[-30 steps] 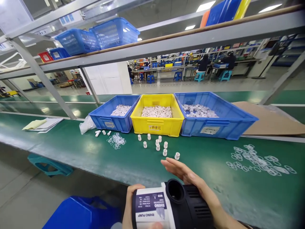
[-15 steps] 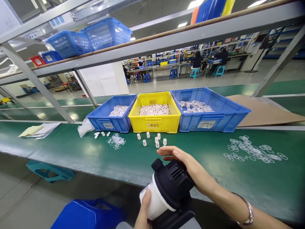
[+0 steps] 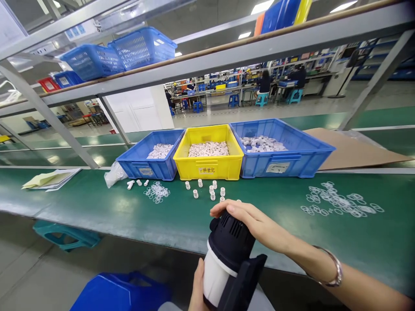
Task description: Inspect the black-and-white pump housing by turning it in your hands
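Tipping up from the flat, label-up lie of a second ago, the pump [image 3: 227,255] now stands nearly on end at the near edge of the green bench [image 3: 106,207], its black vented head uppermost and its white body below, so the printed label has turned out of sight. The right hand [image 3: 249,220], which floated open above the bench a second ago, has come down and now cups over the top of the black head, fingers curled round its far side and touching it. The left hand [image 3: 197,287] props the white body from below at the frame's bottom edge; only a thumb and a strip of palm show, so I cannot tell how far it wraps round. With both hands on it, the pump looks steadied upright, its top end turned toward the bench rather than its side. Just beyond the right hand's fingertips stand the small white fittings [image 3: 210,192], a few now hidden behind the hand. Left of them lies a small heap of clear rings [image 3: 157,191]; a wider scatter of rings [image 3: 340,203] lies well to the right. Behind stand the yellow bin [image 3: 207,166] and its two blue neighbours, all holding white parts.
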A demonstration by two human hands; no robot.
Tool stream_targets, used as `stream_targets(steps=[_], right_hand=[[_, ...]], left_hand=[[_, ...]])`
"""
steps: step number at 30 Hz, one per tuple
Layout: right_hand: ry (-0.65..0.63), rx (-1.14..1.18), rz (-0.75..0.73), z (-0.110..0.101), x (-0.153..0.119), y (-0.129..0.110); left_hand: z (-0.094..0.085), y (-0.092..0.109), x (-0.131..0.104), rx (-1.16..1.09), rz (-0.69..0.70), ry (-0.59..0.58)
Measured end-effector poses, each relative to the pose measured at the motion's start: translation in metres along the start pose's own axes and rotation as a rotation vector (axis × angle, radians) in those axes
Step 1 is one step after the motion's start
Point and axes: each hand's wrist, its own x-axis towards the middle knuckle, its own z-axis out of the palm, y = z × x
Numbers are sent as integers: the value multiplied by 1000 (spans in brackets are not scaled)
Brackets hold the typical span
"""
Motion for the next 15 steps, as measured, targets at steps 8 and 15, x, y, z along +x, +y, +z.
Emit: stream_targets(steps=[8,15], right_hand=[[-53,-94,12,-6,-5,-9],[-92,-349,-26,-5,-10,-26]], left_hand=[[-25,-9,24,47,62,44],[-24,-8,26,117,199,120]])
